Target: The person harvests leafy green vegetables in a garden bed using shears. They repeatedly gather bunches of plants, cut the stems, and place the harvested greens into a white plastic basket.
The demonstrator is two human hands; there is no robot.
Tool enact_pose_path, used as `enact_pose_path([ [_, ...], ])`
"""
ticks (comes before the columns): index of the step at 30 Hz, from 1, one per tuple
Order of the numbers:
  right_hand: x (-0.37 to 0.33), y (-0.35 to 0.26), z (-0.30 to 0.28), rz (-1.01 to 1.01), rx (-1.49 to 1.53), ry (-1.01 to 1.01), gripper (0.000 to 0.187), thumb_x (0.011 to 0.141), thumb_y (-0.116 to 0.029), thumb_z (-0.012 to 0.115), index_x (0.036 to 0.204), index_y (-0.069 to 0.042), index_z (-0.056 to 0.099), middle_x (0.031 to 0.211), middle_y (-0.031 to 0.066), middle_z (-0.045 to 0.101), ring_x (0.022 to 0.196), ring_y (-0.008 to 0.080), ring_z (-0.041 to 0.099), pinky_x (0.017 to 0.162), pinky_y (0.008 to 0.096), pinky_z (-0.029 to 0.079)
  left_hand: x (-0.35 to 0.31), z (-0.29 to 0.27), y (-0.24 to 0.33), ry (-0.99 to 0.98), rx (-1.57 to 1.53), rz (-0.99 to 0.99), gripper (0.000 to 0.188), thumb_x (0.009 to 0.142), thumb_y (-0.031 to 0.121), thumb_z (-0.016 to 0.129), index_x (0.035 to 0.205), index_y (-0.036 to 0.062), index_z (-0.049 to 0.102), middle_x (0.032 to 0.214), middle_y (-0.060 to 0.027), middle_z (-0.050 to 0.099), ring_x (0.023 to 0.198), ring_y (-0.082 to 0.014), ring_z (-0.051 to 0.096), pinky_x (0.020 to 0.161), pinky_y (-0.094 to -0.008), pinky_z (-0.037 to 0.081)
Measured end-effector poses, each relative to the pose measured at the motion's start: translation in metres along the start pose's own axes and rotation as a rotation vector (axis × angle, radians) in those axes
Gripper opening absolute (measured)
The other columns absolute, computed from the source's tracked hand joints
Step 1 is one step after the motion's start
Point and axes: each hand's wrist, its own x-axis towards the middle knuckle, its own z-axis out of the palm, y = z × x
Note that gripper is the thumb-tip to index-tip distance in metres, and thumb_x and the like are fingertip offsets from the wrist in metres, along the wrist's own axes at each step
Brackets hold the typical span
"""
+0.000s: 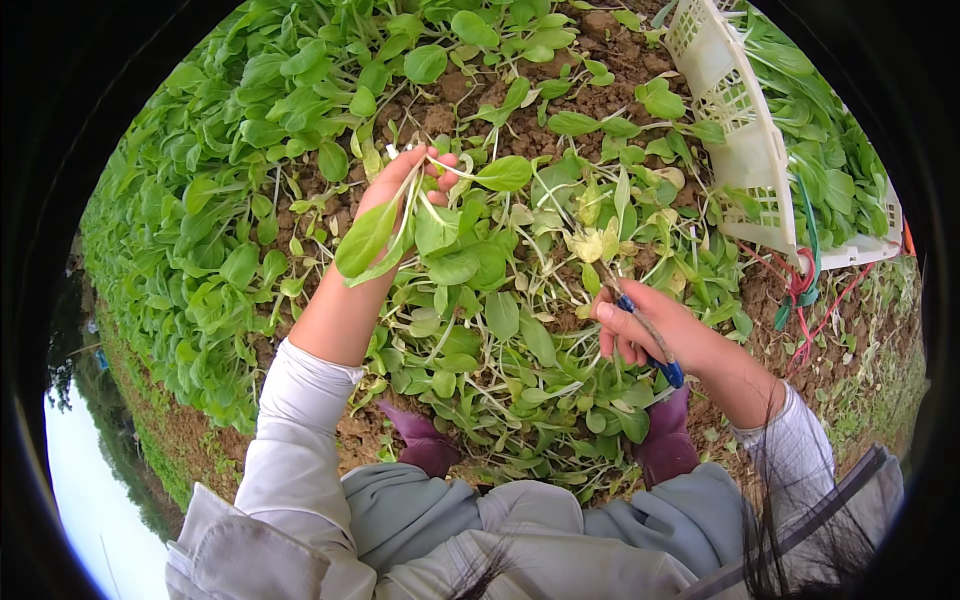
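My left hand (400,178) is raised over the bed, its fingers closed round the thin pale stems of a leafy green plant (368,238). Broad leaves droop from that plant below the hand, and one leaf points to the right. Lower and to the right, my right hand (655,325) grips a slim tool with a blue handle (668,373). The tool's far end points up and left toward a pale yellow leaf (588,244); leaves partly hide it, so its exact kind is unclear. Cut or loose greens (500,315) lie heaped between the two hands.
A white plastic crate (745,120) filled with greens (820,165) stands at the upper right, with red and teal cords (803,285) at its corner. Dense growing plants (220,190) cover the left. Brown soil (610,50) shows through. My purple boots (668,440) flank the heap.
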Motion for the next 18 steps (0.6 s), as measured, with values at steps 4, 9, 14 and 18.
enact_pose_path([
  [4, -0.009, -0.002, -0.010, 0.196, -0.471, -0.235, 0.062, 0.078, -0.063, 0.041, 0.080, -0.002, 0.052, 0.057, 0.0062, 0.054, 0.046, 0.0116, 0.052, 0.044, 0.0235, 0.043, 0.005, 0.004, 0.001, -0.095, -0.003, -0.002, 0.018, 0.086, 0.020, 0.051, 0.091, 0.0032, 0.049, 0.082, -0.0093, 0.056, 0.070, -0.0180, 0.056, 0.051, -0.0229, 0.048],
  [9, -0.033, 0.010, 0.000, 0.119, -0.923, -0.196, 0.058, 0.077, -0.058, 0.047, 0.082, -0.001, 0.053, 0.069, 0.0140, 0.059, 0.063, 0.0295, 0.059, 0.059, 0.0372, 0.046, 0.002, 0.003, 0.001, -0.095, 0.019, 0.035, 0.017, 0.087, 0.021, 0.049, 0.091, 0.0044, 0.049, 0.076, -0.0078, 0.055, 0.072, -0.0202, 0.057, 0.055, -0.0263, 0.050],
  [14, -0.057, 0.010, 0.008, 0.120, -1.124, -0.117, 0.049, 0.076, -0.048, 0.054, 0.082, 0.001, 0.053, 0.062, 0.0156, 0.057, 0.063, 0.0334, 0.058, 0.057, 0.0395, 0.046, -0.004, 0.017, 0.000, 0.075, 0.170, -0.008, 0.017, 0.088, 0.022, 0.047, 0.091, 0.0049, 0.048, 0.065, -0.0024, 0.050, 0.061, -0.0185, 0.054, 0.060, -0.0290, 0.050],
  [18, -0.067, 0.013, 0.006, 0.075, -1.238, 0.103, 0.043, 0.074, -0.039, 0.059, 0.082, 0.002, 0.051, 0.055, 0.0126, 0.054, 0.055, 0.0287, 0.057, 0.049, 0.0368, 0.044, 0.001, 0.004, 0.001, 0.182, 0.389, -0.076, 0.030, 0.081, 0.033, 0.058, 0.083, 0.0056, 0.046, 0.059, -0.0002, 0.045, 0.052, -0.0136, 0.051, 0.060, -0.0324, 0.052],
])
